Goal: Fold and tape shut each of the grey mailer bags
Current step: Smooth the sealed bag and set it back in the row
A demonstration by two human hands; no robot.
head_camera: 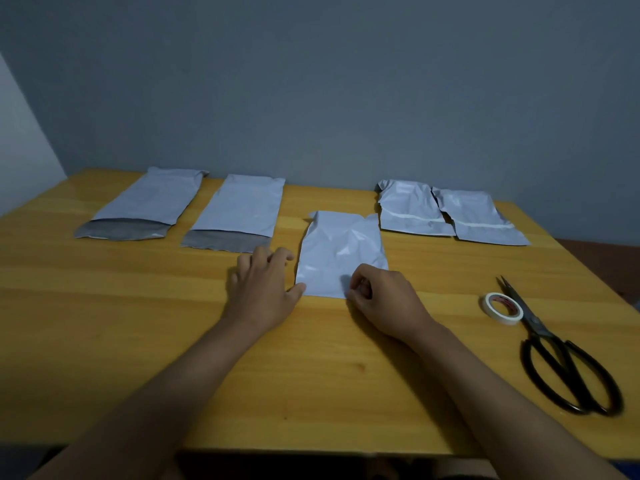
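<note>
Your wooden worktop (138, 323) carries everything. The centre mailer bag (341, 252) lies flat just ahead of your hands. Behind it to the left lie two open mailer bags (152, 202) (242, 209), dark flaps showing; behind it to the right lie two taped bags (408, 209) (481, 220), overlapping. Your left hand (263, 289) rests at that centre bag's left edge, fingers loosely spread, thumb touching it. Your right hand (381, 299) sits on its near right corner, fingers curled; whether they pinch it, you cannot tell. Well right of it: scissors (561, 355) beside a tape roll (502, 308).
</note>
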